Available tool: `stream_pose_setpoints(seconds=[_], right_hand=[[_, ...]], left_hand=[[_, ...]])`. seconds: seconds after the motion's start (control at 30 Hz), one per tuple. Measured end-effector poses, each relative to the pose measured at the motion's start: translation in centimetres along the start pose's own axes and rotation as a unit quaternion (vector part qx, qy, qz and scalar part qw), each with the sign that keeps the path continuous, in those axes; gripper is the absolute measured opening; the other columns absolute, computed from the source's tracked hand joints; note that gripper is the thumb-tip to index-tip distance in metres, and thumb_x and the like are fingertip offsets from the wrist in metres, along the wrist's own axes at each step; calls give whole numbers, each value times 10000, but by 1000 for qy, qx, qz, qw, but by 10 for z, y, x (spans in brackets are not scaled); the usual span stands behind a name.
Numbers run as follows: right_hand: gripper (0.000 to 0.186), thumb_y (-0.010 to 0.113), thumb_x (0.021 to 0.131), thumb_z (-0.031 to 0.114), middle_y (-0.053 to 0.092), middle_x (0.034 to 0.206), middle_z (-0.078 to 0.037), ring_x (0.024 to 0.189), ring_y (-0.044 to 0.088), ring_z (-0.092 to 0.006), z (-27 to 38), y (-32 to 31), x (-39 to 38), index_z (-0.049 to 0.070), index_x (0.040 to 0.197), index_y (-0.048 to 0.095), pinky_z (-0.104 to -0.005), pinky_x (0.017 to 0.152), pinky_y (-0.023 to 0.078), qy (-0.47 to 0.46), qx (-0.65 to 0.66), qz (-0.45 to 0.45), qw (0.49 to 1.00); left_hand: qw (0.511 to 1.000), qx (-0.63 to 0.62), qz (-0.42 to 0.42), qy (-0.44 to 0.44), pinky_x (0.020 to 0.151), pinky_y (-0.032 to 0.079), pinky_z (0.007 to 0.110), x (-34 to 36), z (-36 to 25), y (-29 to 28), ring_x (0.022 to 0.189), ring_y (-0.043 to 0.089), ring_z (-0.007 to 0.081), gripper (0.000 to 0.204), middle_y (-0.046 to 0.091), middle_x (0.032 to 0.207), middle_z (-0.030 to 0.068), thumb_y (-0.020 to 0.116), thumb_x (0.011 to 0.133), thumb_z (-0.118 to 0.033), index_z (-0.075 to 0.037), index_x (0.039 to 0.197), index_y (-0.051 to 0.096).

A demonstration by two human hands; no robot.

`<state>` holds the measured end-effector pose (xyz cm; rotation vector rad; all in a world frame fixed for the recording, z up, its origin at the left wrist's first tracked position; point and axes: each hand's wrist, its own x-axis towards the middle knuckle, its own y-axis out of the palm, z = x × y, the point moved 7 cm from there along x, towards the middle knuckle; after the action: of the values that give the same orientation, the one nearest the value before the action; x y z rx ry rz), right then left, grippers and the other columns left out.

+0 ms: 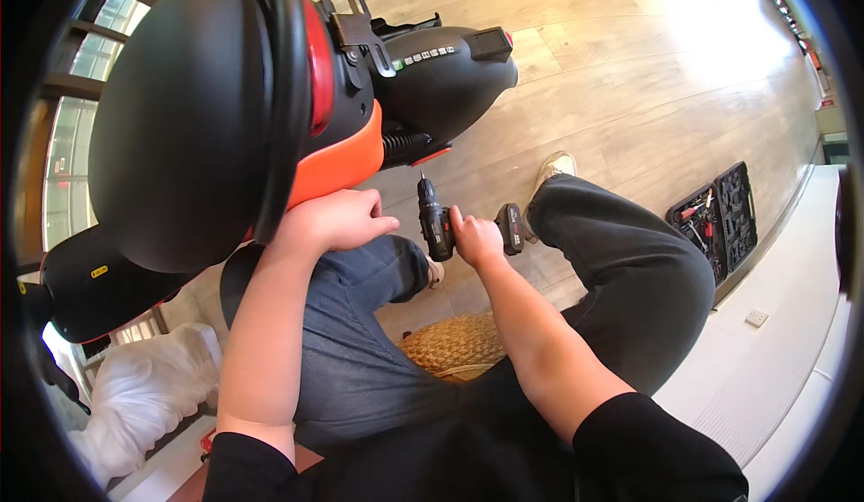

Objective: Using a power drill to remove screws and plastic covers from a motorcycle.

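My right hand (478,238) is closed around the handle of a black cordless drill (435,223), held above the floor between my knees. Its chuck and bit point away from me, and the battery end shows to the right of my hand. My left hand (346,219) lies against the lower edge of an orange panel (337,160) on a black scooter. Its fingers are curled and the thumb side faces the drill; whatever they hold, if anything, is hidden. Above are the scooter's red tail light (319,68), a slotted metal bracket (361,34) and a spring (405,144).
The scooter's large black rounded part (180,124) fills the upper left. An open toolbox (740,218) with tools lies on the wood floor (612,79) at right, by a white ledge (774,358). Below me is a woven seat (454,344); white plastic wrapping (153,394) sits at lower left.
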<state>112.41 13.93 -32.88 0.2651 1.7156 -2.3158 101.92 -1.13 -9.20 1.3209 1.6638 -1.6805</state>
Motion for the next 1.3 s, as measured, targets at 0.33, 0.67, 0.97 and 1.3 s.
stream_pose_setpoints(seconds=[0.33,0.67,0.97,1.3], right_hand=[[222,560,919,121,703,838,-125,770,726,-312,-13,-4,9,92,1125,482,-434,697,567,-4,14,-26,1000],[232,571,902,107,699,828,-122,774,726,-308,-13,-2,6,98,1119,489,-432,697,565,-9,23,-38,999],[225,582,902,119,692,815,-110,770,724,-301,-8,-1,19,106,1105,485,-431,701,564,-27,4,-52,998],[236,565,917,126,682,813,-96,774,717,-294,-12,9,27,111,1139,489,-423,725,557,-26,-15,-69,997]], left_hand=[[1000,25,5,-14,908,507,419,16,-1,1,1017,671,323,491,713,1066,183,553,992,-498,-43,1149,652],[1000,16,4,-10,924,503,413,15,-1,2,1040,666,324,478,711,1083,180,555,990,-487,-54,1167,653],[1000,12,0,-7,934,503,414,16,2,3,1051,666,323,466,711,1093,179,568,983,-475,-57,1167,658],[1000,18,-6,8,947,502,416,14,3,4,1055,663,329,448,710,1088,182,557,990,-457,-61,1175,657]])
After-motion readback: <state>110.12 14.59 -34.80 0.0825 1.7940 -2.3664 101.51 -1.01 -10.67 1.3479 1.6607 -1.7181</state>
